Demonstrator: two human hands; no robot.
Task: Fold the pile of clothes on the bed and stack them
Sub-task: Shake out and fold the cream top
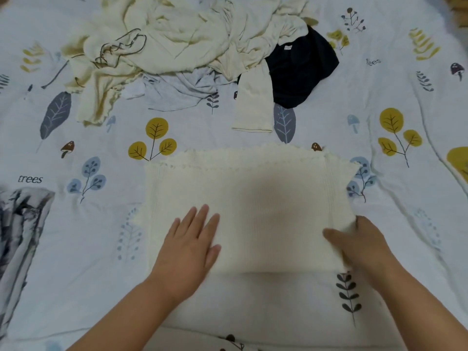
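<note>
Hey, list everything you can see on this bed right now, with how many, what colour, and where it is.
Folded cream ribbed knit garment: one, cream, near centre, under both hands.
Crumpled pile of cream clothes: one heap, pale yellow-cream, far centre.
Cream sleeve: one, cream, trailing from the pile toward the viewer.
Dark navy garment: one, navy, right edge of the pile.
Light grey garment: one, grey, under the pile's near edge.
Grey-and-white patterned cloth: one, left edge.
Leaf-print bedsheet: one, white with yellow, blue, grey leaves, beneath everything.
Left hand: flat on the knit.
Right hand: gripping the knit's right edge.
</note>
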